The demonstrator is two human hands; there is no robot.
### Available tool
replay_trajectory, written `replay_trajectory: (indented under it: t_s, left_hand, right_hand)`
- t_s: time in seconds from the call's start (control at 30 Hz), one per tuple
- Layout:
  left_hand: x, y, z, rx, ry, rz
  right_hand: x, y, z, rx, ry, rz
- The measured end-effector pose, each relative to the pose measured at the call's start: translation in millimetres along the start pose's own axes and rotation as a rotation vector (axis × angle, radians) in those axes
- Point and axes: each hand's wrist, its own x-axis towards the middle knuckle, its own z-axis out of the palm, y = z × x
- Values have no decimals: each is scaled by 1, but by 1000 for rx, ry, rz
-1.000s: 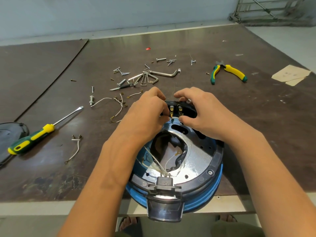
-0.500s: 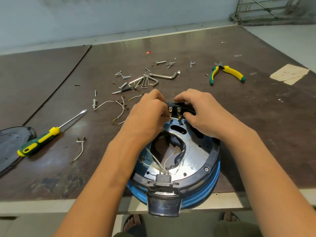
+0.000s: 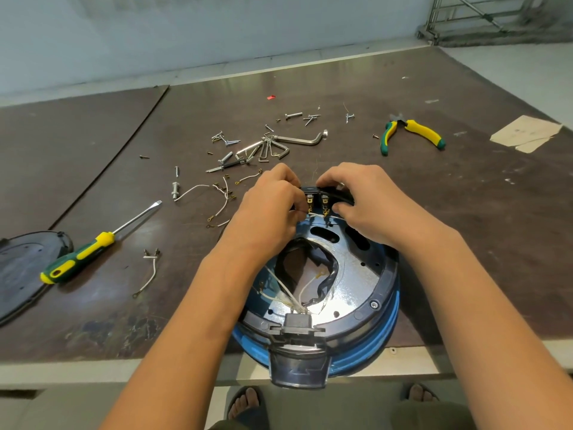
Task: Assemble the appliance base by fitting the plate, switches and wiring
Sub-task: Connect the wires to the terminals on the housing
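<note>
Wiring at the appliance base
The switch block is gripped by the right hand, a white wire pinched by the left hand; the base is set at the worktop edge.

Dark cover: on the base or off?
Off. The dark cover lies on the table at far left, apart from the appliance base, whose wiring shows uncovered.

One wide-angle view looks from the person's head, forward and steeply down over the desk, whose near edge lies low in frame. It sits close above the left hand and right hand, while the desk recedes to the far wall.
</note>
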Motion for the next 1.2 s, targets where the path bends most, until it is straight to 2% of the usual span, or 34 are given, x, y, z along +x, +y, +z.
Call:
replay_trajectory:
  t_s: [0.67, 0.8, 1.2]
  left_hand:
    - [-1, 4, -1, 10, 16, -16]
    - [-1, 6, -1, 4, 22, -37]
    - [-1, 6, -2, 18, -7, -24]
  right_hand:
    - [1, 8, 3, 34, 7, -7]
    - [1, 10, -1, 33, -44, 13]
    - [0, 5, 0, 60, -16, 62]
